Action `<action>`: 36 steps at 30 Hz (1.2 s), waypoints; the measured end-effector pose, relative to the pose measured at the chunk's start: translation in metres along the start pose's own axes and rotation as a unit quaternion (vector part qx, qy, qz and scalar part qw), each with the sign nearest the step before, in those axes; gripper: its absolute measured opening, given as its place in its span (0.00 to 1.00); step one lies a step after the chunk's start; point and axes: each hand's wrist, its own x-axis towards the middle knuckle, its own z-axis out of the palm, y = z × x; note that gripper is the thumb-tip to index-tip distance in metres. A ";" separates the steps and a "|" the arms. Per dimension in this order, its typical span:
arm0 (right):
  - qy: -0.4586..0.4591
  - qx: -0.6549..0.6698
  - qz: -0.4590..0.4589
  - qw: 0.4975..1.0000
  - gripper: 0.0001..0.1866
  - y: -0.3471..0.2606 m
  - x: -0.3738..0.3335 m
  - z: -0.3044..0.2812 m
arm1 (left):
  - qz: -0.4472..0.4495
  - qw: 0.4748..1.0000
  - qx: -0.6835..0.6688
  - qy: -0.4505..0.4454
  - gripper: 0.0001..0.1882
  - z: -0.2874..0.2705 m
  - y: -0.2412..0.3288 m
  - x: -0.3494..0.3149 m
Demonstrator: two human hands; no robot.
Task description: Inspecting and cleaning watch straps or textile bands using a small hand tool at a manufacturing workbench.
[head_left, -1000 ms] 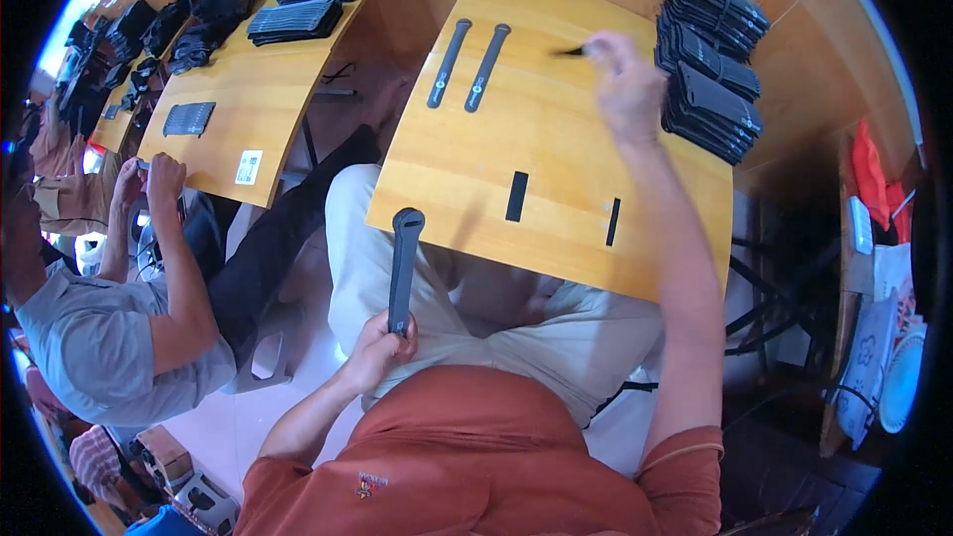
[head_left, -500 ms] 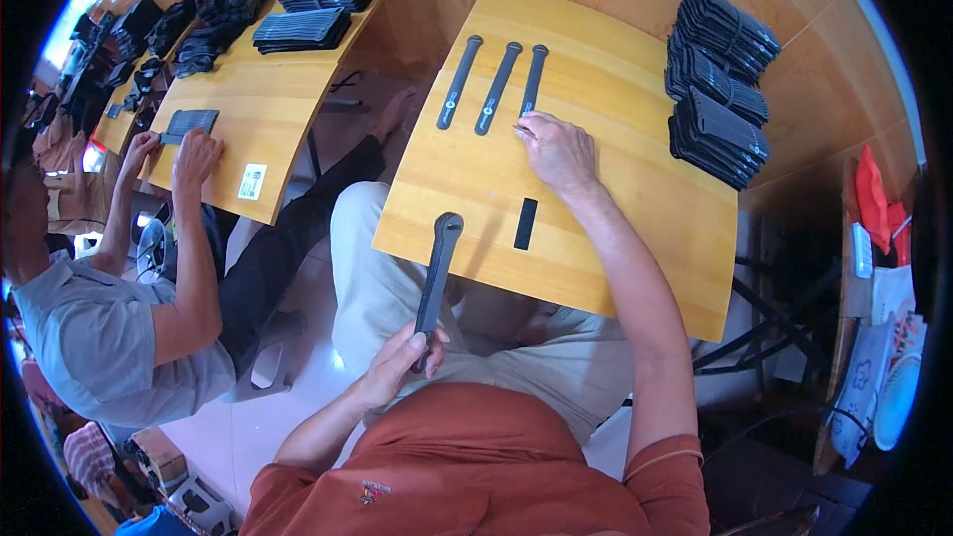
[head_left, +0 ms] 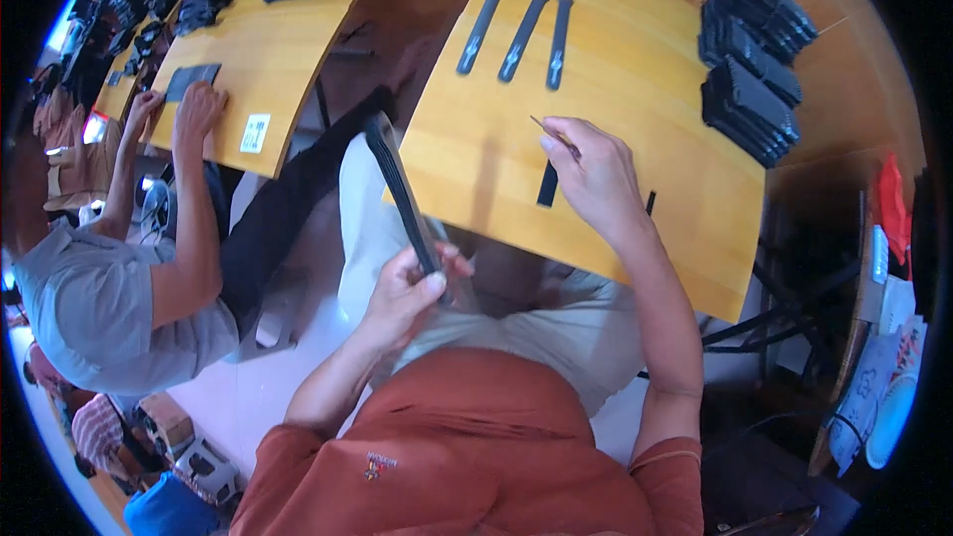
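My left hand (head_left: 405, 290) grips the lower end of a stack of long black straps (head_left: 405, 194), which tilts up and to the left beside the table edge. My right hand (head_left: 599, 177) is over the table, with thumb and fingers pinching a thin pointed tool (head_left: 559, 137); its exact kind is too small to tell. Beyond it, three dark straps with rounded ends lie side by side: a left strap (head_left: 481, 28), a middle strap (head_left: 523, 37) and a right strap (head_left: 560, 42). A black rectangular strip (head_left: 547, 186) is partly covered by my right hand.
The wooden table (head_left: 635, 60) carries bundled black straps (head_left: 749, 109) at its far right. A small black piece (head_left: 651, 202) shows beside my right wrist. At left, a co-worker (head_left: 129, 308) handles a dark flat piece (head_left: 191, 81) on another table (head_left: 288, 69).
My right hand has drawn back from the right strap toward me. The stack in my left hand has swung up and leftward. The whole view has shifted slightly.
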 end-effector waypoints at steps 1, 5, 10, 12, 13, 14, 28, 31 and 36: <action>-0.012 0.009 0.008 1.000 0.14 -0.011 -0.013 0.000 | 0.016 1.000 -0.008 0.013 0.26 0.001 0.000 0.003; -0.086 0.101 0.005 0.991 0.12 -0.037 -0.065 0.006 | 0.076 0.995 -0.052 0.023 0.26 0.002 -0.006 0.019; -0.118 0.160 -0.012 0.980 0.12 -0.048 -0.102 0.022 | 0.058 0.994 -0.090 0.016 0.25 0.003 -0.002 0.026; -0.111 0.167 -0.029 0.979 0.12 -0.045 -0.109 0.029 | 0.056 0.994 -0.094 0.008 0.24 0.008 0.000 0.027; -0.110 0.169 -0.028 0.979 0.12 -0.044 -0.111 0.030 | 0.056 0.993 -0.100 -0.001 0.23 0.009 0.000 0.027; -0.107 0.173 -0.025 0.979 0.13 -0.044 -0.112 0.030 | 0.055 0.994 -0.098 -0.002 0.23 0.010 0.001 0.027; -0.084 0.145 -0.045 0.985 0.13 -0.034 -0.120 0.028 | 0.059 0.998 -0.019 -0.020 0.20 0.015 -0.004 0.027; -0.081 0.137 -0.054 0.986 0.13 -0.033 -0.120 0.029 | 0.063 0.998 -0.013 -0.018 0.20 0.015 -0.005 0.027; -0.078 0.120 -0.059 0.988 0.13 -0.033 -0.120 0.030 | 0.066 0.998 -0.006 -0.012 0.19 0.014 -0.006 0.027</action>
